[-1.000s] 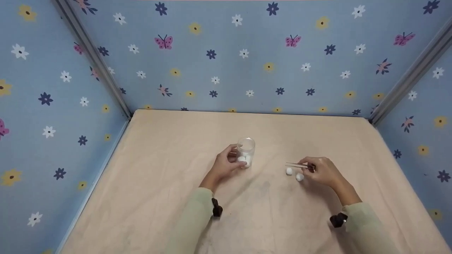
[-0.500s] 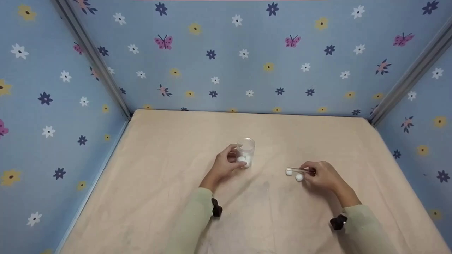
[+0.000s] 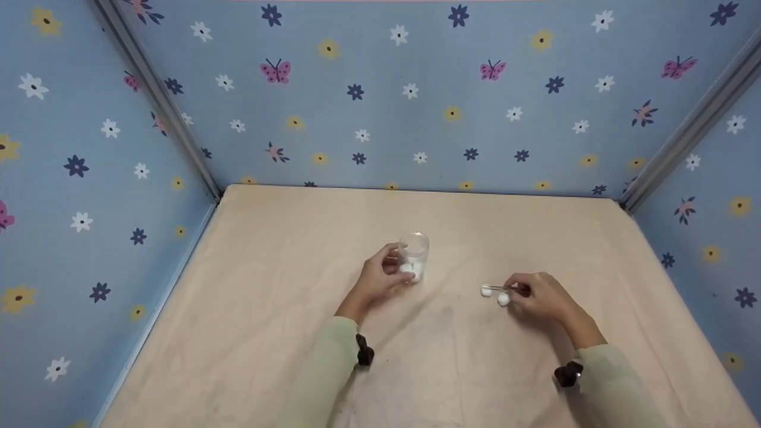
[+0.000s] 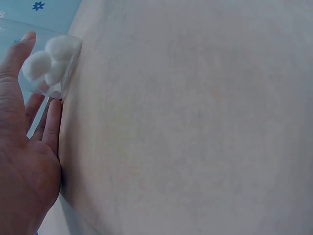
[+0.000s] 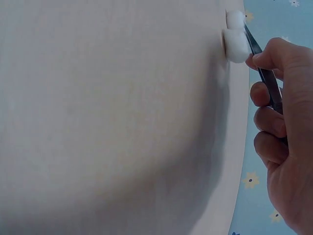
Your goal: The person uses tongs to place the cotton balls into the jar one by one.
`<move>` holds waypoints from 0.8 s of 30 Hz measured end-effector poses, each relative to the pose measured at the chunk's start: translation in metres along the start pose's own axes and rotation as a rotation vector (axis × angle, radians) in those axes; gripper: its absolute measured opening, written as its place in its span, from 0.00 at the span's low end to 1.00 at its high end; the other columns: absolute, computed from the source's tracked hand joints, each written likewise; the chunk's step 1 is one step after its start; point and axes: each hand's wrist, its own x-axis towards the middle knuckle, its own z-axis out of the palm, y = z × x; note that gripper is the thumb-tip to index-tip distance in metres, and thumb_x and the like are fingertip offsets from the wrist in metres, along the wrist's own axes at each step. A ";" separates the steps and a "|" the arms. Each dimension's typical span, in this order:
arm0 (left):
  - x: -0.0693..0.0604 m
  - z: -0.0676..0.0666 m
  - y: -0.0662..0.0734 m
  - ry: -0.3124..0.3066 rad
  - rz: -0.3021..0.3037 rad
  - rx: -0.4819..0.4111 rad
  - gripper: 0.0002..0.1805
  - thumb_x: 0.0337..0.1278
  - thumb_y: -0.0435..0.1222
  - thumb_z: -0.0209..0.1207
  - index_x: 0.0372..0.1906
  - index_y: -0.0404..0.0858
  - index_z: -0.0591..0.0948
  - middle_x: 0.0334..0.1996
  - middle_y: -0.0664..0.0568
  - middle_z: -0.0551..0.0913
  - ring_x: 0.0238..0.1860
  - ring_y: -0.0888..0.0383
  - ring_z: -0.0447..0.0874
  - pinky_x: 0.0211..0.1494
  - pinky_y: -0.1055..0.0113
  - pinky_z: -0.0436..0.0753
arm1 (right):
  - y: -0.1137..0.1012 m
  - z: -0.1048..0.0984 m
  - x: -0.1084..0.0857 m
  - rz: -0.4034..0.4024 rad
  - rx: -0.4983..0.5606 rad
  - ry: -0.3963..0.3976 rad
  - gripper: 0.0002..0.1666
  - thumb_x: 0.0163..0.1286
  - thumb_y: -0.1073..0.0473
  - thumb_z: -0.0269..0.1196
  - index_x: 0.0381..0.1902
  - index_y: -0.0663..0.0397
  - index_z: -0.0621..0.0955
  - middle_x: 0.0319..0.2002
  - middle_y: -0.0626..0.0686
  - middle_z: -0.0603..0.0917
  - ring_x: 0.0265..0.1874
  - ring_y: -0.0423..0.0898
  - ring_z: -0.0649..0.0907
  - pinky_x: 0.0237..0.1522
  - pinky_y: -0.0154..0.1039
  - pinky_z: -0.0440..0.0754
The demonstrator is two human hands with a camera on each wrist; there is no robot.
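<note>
My left hand [image 3: 377, 276] grips a clear plastic cup [image 3: 414, 245] that stands upright on the table, thumb and fingers around its sides. Inside it lie several white cotton balls [image 4: 62, 47], seen through the wall in the left wrist view. Over on the right, my right hand [image 3: 544, 294] pinches a pair of metal tweezers [image 5: 265, 73]. The tips of the tweezers are at the farther cotton ball [image 3: 486, 290]; whether they squeeze it I cannot tell. A second cotton ball [image 3: 504, 299] lies nearer the fingers, below the tweezers.
A beige cloth [image 3: 285, 297] covers the table, with slight creases. Blue flower-patterned panels [image 3: 380, 95] stand along the back and both sides, joined by grey metal posts [image 3: 160, 95]. A dark wrist camera [image 3: 569, 373] sits on each sleeve.
My right hand has moved slightly down toward the table, bringing the tweezers onto the farther cotton ball, and their arms have closed together. My left hand and the cup stay put.
</note>
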 end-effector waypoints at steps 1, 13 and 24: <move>0.000 0.000 0.000 -0.001 -0.003 0.002 0.37 0.66 0.33 0.79 0.77 0.42 0.77 0.68 0.37 0.82 0.66 0.43 0.89 0.74 0.52 0.89 | 0.000 0.000 0.000 0.006 0.000 -0.006 0.08 0.69 0.65 0.73 0.43 0.50 0.93 0.27 0.45 0.84 0.27 0.37 0.72 0.34 0.34 0.69; 0.000 -0.002 -0.001 -0.011 -0.003 0.011 0.39 0.67 0.35 0.79 0.79 0.45 0.77 0.69 0.39 0.82 0.68 0.42 0.88 0.76 0.49 0.87 | 0.000 0.000 -0.001 -0.010 0.028 -0.007 0.08 0.72 0.66 0.71 0.44 0.50 0.92 0.25 0.44 0.82 0.24 0.34 0.69 0.32 0.33 0.66; 0.000 -0.002 -0.001 -0.006 0.010 0.021 0.38 0.66 0.35 0.79 0.78 0.44 0.77 0.68 0.37 0.83 0.67 0.42 0.89 0.75 0.50 0.88 | -0.002 -0.004 0.000 0.016 0.001 -0.016 0.09 0.70 0.66 0.71 0.45 0.50 0.92 0.28 0.44 0.84 0.27 0.37 0.72 0.35 0.33 0.69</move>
